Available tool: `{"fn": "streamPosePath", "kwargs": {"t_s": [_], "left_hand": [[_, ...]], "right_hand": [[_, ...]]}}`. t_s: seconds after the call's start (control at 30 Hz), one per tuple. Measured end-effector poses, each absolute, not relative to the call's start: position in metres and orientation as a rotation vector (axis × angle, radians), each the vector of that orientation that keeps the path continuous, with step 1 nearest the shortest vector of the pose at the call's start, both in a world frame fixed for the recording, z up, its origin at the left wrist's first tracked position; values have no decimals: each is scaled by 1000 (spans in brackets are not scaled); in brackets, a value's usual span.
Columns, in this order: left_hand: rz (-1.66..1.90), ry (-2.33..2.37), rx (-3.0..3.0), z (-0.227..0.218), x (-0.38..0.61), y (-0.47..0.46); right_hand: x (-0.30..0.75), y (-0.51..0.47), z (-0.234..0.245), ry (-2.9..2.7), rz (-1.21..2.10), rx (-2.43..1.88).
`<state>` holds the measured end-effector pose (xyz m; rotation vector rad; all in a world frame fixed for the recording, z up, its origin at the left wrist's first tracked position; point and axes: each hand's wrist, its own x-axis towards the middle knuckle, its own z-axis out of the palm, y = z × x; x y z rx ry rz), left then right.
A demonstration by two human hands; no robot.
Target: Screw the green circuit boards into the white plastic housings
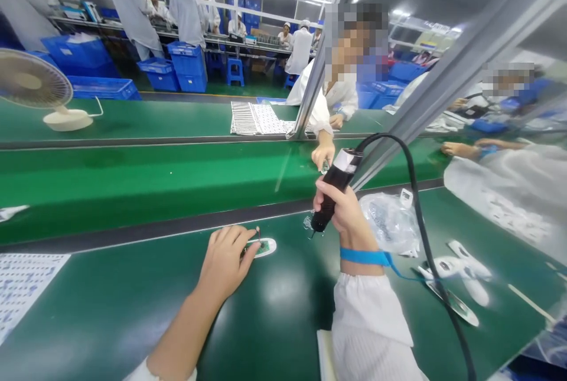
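My right hand (348, 209) is wrapped round a black electric screwdriver (330, 201), its tip pointing down above the green tabletop. A small scatter of screws (307, 222) lies just left of the tip. To the left, my left hand (228, 257) rests on the table with its fingers closed on a white plastic shell (273, 245). Inside the shell sits a green circuit board (264, 247), and a small wired part (257, 231) stands up from it. My hand covers the shell's left end. A blue wrist strap (363, 256) circles my right wrist.
A black cable (416, 192) loops from the screwdriver down the right side. Near it are a clear plastic bag (390, 221) and several white shells (473, 286). A green conveyor belt (146, 174) crosses ahead, where a co-worker's hand (324, 153) reaches over. A metal post (398, 115) slants at right.
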<state>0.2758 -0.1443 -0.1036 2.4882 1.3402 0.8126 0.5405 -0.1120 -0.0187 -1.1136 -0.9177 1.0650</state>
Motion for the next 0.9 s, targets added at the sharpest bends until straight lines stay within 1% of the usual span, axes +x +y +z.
{"fn": "streamPosePath", "kwargs": {"t_s": [0.2, 0.4, 0.63, 0.8, 0.9], "left_hand": [[854, 1224, 2495, -99, 279, -149], [933, 1135, 2482, -97, 291, -159], [1039, 1180, 2453, -99, 301, -162], [1132, 1154, 2437, -99, 301, -160], [1145, 1168, 2332, -100, 303, -160]], "right_hand": [[537, -112, -19, -958, 1079, -1150], [517, -114, -6, -966, 1067, -972], [472, -123, 11, -1019, 1227, -806], [460, -127, 13, -1054, 1243, -742], [459, -128, 14, -1055, 1236, -767]]}}
